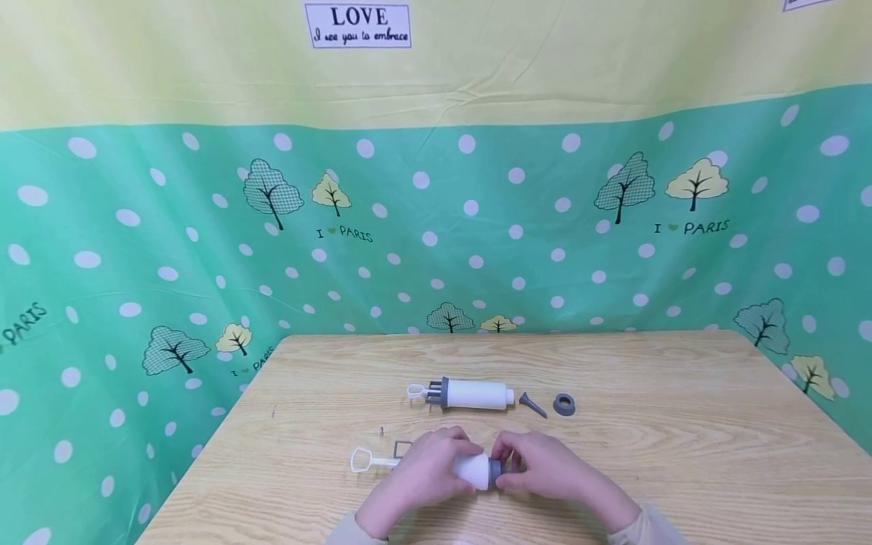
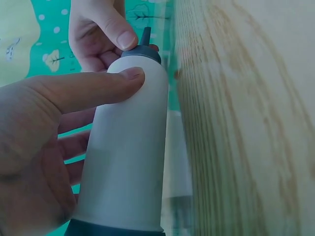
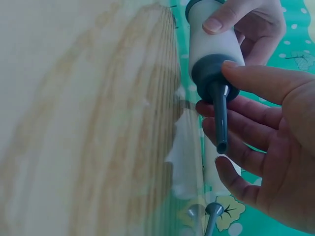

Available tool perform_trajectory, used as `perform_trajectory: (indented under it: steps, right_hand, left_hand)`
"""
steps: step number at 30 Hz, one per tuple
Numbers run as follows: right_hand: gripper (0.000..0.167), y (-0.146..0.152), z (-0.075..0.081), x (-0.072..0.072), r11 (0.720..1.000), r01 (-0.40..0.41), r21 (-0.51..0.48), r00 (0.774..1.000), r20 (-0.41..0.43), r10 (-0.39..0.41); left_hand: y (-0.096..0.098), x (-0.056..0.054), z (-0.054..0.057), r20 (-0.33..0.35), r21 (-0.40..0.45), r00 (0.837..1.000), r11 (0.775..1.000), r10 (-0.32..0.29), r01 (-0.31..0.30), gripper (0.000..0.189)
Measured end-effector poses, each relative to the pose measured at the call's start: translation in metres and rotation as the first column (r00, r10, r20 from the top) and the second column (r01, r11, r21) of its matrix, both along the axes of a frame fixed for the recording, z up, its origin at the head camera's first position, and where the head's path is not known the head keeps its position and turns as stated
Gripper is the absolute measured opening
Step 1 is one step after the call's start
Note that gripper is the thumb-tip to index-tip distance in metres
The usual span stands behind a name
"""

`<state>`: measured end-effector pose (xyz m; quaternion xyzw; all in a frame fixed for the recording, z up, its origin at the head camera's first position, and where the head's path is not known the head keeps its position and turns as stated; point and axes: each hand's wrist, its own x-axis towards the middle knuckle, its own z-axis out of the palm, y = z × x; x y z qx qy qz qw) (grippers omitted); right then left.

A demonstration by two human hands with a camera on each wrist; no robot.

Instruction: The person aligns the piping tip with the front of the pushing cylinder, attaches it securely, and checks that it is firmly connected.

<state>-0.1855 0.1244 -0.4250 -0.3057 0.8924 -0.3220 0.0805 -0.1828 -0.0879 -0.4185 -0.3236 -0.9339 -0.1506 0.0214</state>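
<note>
A white syringe-like tube (image 2: 130, 147) lies sideways low over the near part of the table. My left hand (image 1: 432, 465) grips its barrel, thumb on top in the left wrist view. From its left end a white loop handle (image 1: 361, 459) and part of a grey frame (image 1: 403, 448) stick out. On the right end sits a dark grey collar (image 3: 209, 71) with a narrow nozzle (image 3: 221, 120) through it. My right hand (image 1: 545, 465) pinches that collar between thumb and fingers. The other fingers lie loosely below the nozzle in the right wrist view.
A second white tube (image 1: 477, 394) with a grey end and loop handle lies farther back. Right of it are a loose grey nozzle (image 1: 533, 406) and a grey ring (image 1: 564, 405). A tiny dark piece (image 1: 381, 431) lies on the wooden table (image 1: 681, 424). A patterned curtain (image 1: 422, 227) hangs behind.
</note>
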Motion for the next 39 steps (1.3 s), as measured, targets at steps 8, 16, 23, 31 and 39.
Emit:
perform_trajectory:
  steps: [8,16,23,31,39]
  right_hand:
    - [0.023,0.000,-0.001,0.000,1.000,-0.009,0.000,1.000,0.021,0.009]
    - [0.023,0.000,-0.002,-0.001,1.000,-0.013,0.001,1.000,0.024,0.013]
    - [0.027,0.006,0.003,-0.002,1.000,-0.004,-0.014,0.999,0.034,0.004]
    - [0.022,0.022,0.007,-0.005,0.999,0.045,-0.006,0.999,-0.005,-0.045]
    - [0.017,0.037,0.010,-0.012,0.994,0.106,0.034,0.993,-0.052,-0.104]
  left_hand:
    - [0.000,0.000,-0.002,0.014,-0.005,1.000,1.000,-0.006,0.006,0.048]
    - [-0.001,0.001,-0.002,0.024,-0.011,1.000,1.000,0.003,-0.003,0.048]
    - [0.001,0.000,0.002,0.019,-0.018,1.000,1.000,0.001,0.000,0.047]
    - [0.014,-0.007,0.012,-0.052,0.000,0.997,0.999,-0.049,0.049,0.035]
    - [0.036,-0.022,0.019,-0.090,0.019,0.995,0.999,-0.040,0.042,0.031]
